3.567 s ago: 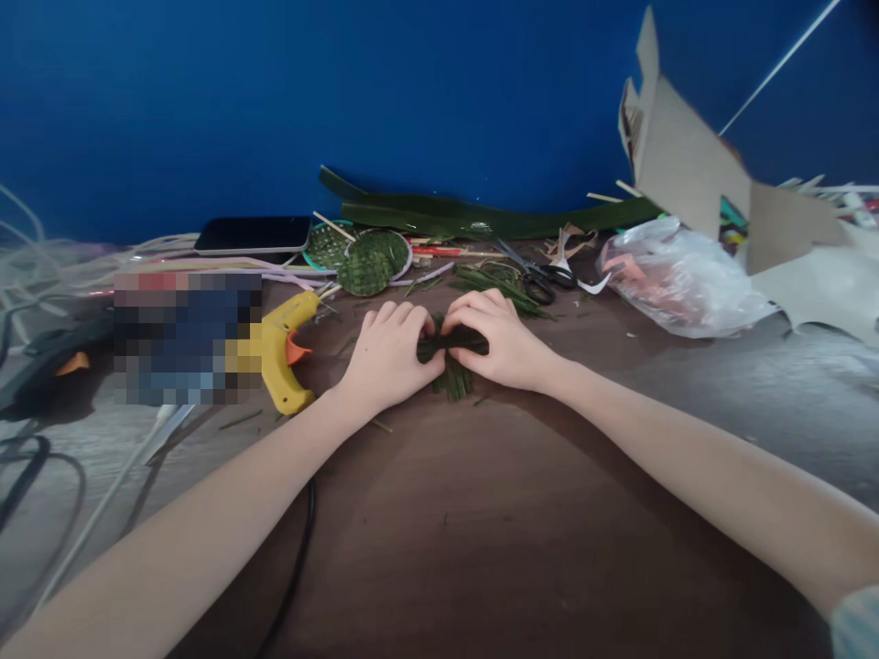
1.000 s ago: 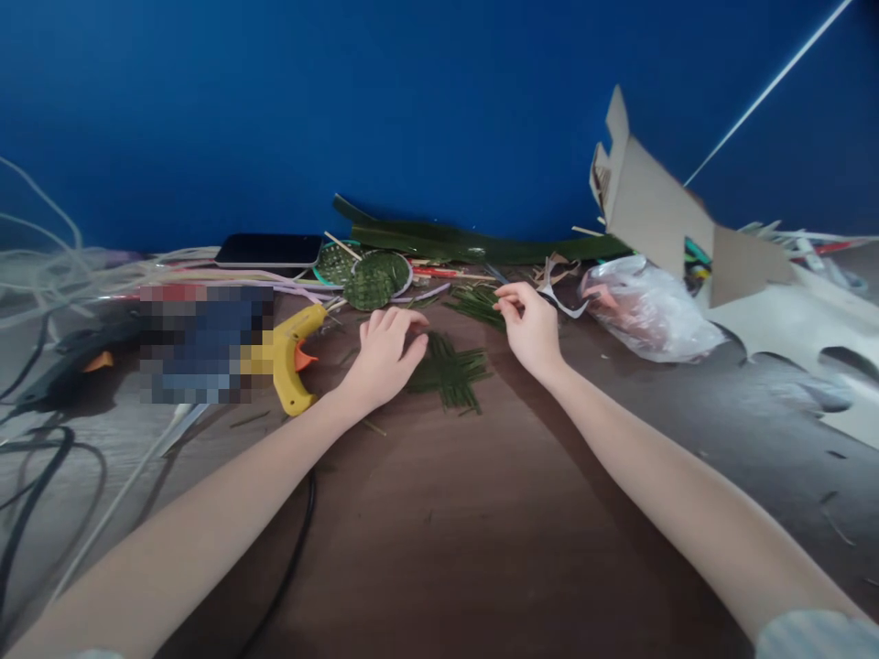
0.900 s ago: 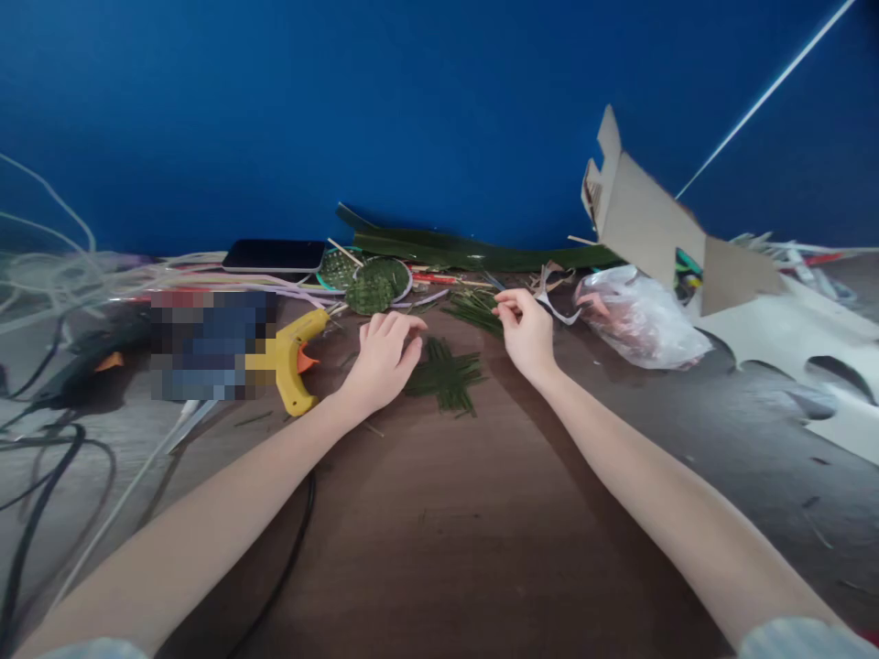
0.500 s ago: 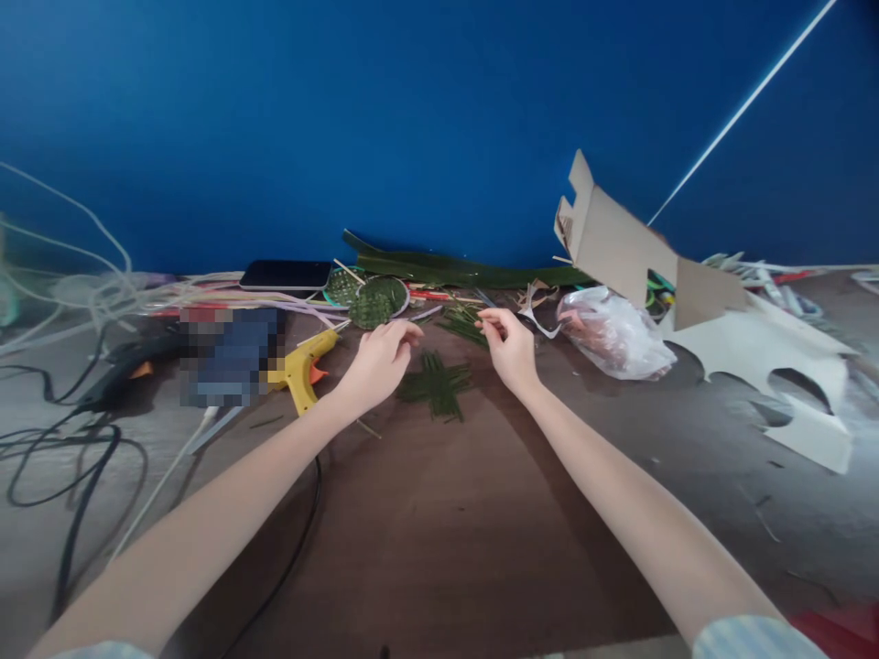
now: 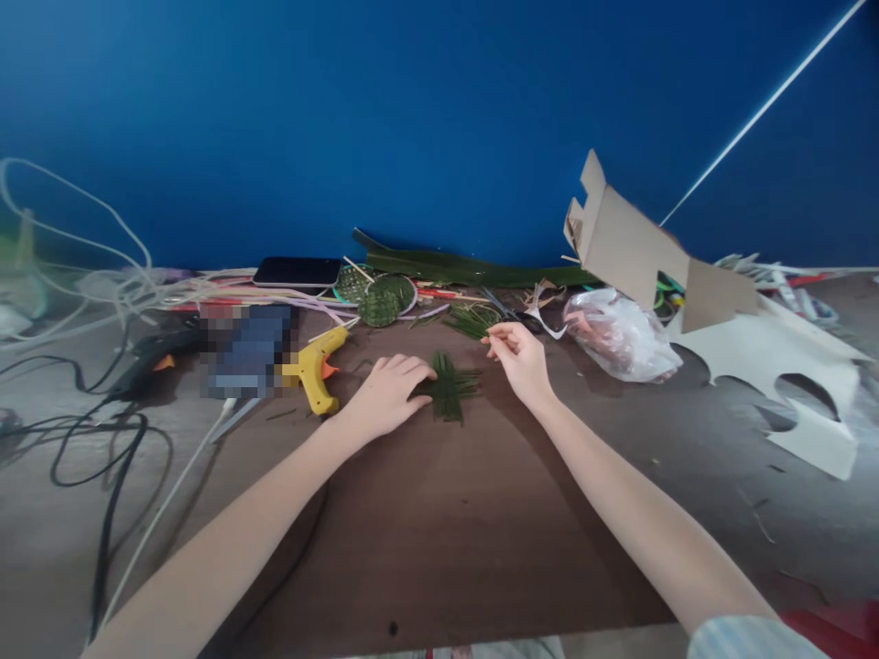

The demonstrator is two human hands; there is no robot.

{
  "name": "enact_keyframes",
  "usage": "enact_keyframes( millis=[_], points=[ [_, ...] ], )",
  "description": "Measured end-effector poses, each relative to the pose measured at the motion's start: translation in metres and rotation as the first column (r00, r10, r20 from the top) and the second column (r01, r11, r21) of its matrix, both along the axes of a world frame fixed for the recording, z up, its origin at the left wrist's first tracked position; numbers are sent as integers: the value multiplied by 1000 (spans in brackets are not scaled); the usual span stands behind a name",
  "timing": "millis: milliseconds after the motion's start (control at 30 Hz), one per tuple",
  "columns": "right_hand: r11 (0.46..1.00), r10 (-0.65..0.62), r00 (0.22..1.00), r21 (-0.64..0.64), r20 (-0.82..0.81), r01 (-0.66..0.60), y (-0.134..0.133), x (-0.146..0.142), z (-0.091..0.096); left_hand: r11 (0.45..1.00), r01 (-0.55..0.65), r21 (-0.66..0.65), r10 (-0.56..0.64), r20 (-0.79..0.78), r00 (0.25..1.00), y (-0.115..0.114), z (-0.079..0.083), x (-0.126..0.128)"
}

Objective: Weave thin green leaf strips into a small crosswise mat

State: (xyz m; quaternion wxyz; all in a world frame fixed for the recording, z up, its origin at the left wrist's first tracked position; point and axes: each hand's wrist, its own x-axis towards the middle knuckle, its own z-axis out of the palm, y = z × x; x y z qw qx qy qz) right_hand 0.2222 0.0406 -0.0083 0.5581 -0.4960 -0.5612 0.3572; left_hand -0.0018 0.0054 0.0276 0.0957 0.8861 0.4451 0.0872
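Note:
A small cross-shaped mat of woven green leaf strips [image 5: 448, 389] lies flat on the brown table. My left hand [image 5: 393, 394] rests at its left edge, fingers stretched out and thumb apart, covering the ends of the strips on that side. Just beyond the mat, my right hand [image 5: 518, 359] is closed in a pinch at the near end of a loose bundle of thin leaf strips [image 5: 469, 320]. A strip appears to be between its fingertips, though the tips partly hide it. Behind the left hand sit round woven green pieces [image 5: 380, 302].
A yellow glue gun [image 5: 317, 368] and a blurred-out dark device [image 5: 251, 352] lie left, among cables. A phone [image 5: 298, 272], scissors [image 5: 504, 307] and a long green leaf [image 5: 467, 268] are along the back. Right are a plastic bag [image 5: 622, 336] and cut cardboard [image 5: 775, 352].
My left hand has come down and toward me onto the left side of the woven mat. My right hand has shifted slightly nearer, still pinching beside the strip bundle. The view has turned a little.

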Motion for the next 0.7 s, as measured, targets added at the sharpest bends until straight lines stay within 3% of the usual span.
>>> enact_keyframes(
  millis=[100, 200, 300, 367, 700],
  points=[
    [1000, 2, 1000, -15, -1, -2, 0, 1, -1, 999, 48, -26, -47, 27, 999, 5, 4, -3],
    [1000, 4, 1000, -13, -2, -4, -1, 0, 0, 996, -84, 4, 84, 92, 992, 3, 2, 3],
    [1000, 27, 999, -1, 25, -27, -2, -1, 2, 959, -280, -48, 283, 129, 950, 1, -2, 13],
    [999, 48, 998, -1, 42, -48, -3, -2, 3, 945, -320, -65, 325, 123, 938, 4, -4, 18],
    [997, 73, 969, 16, 236, -79, -1, -10, 7, 923, -342, -177, 372, 181, 910, 18, -13, 23]
  ],
)
